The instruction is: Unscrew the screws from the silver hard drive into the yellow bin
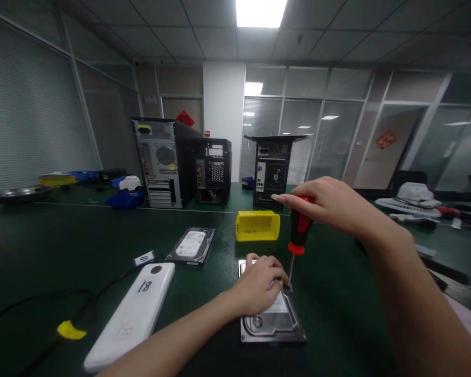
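Note:
A silver hard drive (272, 328) lies on the green table in front of me. My left hand (259, 285) rests on its upper part, fingers curled over the label and far edge. My right hand (317, 201) is wrapped round the handle of a red and black screwdriver (300, 228), held almost upright. The screwdriver's tip meets the drive's right edge, close to my left fingertips. Whether a screw sits under the tip is too small to tell. A second hard drive (193, 245) lies flat to the left, and a yellow bin (258, 226) stands beyond the drive.
Computer cases (165, 162) stand at the back, another (272, 173) behind the yellow bin. A white power bank marked 18 (131, 317) and a black cable lie at left. Blue trays (125, 199) and a metal dish (21, 195) are further left. Tools and papers lie at right.

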Demonstrator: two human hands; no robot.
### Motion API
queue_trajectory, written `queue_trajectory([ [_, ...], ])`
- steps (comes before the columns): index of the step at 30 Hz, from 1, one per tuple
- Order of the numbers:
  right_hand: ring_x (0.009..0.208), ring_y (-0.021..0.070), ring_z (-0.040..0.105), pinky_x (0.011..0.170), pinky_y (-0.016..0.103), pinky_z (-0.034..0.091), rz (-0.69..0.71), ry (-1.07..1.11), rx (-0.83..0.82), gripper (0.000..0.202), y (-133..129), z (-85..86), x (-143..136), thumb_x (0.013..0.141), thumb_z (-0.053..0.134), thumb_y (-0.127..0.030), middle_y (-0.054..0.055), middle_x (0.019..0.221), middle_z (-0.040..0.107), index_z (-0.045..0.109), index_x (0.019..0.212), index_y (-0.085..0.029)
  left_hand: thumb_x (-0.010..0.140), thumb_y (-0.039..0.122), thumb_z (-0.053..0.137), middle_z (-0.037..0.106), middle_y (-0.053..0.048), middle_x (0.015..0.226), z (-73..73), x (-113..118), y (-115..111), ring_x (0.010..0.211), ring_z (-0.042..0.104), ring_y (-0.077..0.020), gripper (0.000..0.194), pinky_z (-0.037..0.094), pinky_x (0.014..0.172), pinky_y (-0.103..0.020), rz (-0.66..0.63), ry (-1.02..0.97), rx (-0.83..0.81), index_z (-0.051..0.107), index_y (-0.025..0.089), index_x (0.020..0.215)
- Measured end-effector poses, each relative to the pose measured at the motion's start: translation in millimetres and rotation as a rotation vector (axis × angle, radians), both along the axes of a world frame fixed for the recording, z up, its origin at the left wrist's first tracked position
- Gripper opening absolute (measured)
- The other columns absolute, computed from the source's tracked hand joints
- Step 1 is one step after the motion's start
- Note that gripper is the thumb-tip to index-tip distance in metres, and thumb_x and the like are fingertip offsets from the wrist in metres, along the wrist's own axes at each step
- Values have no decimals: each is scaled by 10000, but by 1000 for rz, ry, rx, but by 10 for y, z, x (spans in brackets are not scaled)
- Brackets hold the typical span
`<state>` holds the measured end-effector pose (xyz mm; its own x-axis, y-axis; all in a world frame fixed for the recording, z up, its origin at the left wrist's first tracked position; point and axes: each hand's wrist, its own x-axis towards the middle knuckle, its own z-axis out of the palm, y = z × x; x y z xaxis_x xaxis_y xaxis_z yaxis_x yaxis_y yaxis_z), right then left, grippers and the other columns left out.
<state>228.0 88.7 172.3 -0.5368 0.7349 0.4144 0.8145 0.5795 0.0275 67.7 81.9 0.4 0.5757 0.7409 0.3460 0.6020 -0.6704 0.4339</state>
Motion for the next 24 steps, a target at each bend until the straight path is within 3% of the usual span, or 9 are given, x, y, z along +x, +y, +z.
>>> queue_trajectory([
  [6, 863, 213, 596, 728, 311, 422, 169, 92, -132, 450, 1, 2, 56, 941, 291, -419, 82, 973, 661, 665, 948, -170, 882, 146, 465, 589, -15, 1029, -20, 1, 12, 1038, 520, -202, 227, 285, 937, -395, 0, 6, 1, 674, 231, 907],
  [12, 733, 181, 610, 656, 284, 430, 146, 103, -141, 405, -2, 6, 37, 921, 361, -455, 58, 864, 672, 625, 1059, -180, 900, 157, 441, 583, -21, 1041, 25, -10, -5, 1051, 511, -208, 242, 282, 955, -414, -7, 32, -24, 670, 235, 924],
  [18, 589, 156, 570, 535, 263, 367, 75, 100, -145, 394, 49, -33, 40, 889, 408, -483, 25, 679, 641, 654, 800, -188, 897, 152, 449, 579, -12, 1037, 35, -10, -4, 1073, 506, -204, 236, 284, 952, -407, -10, 40, -20, 670, 231, 916],
  [21, 617, 161, 571, 540, 266, 376, 67, 109, -157, 398, 41, -38, 53, 916, 345, -438, 31, 720, 642, 640, 815, -190, 905, 156, 442, 574, -9, 1054, 29, -8, -6, 1082, 502, -197, 238, 282, 958, -402, -6, 50, -22, 665, 236, 928],
  [24, 726, 173, 598, 603, 269, 416, 142, 109, -186, 346, 9, -29, 45, 927, 325, -357, 48, 857, 666, 626, 979, -195, 908, 161, 433, 576, -24, 1067, 32, -5, -10, 1073, 507, -213, 244, 282, 958, -412, 0, 52, -21, 666, 225, 939],
])
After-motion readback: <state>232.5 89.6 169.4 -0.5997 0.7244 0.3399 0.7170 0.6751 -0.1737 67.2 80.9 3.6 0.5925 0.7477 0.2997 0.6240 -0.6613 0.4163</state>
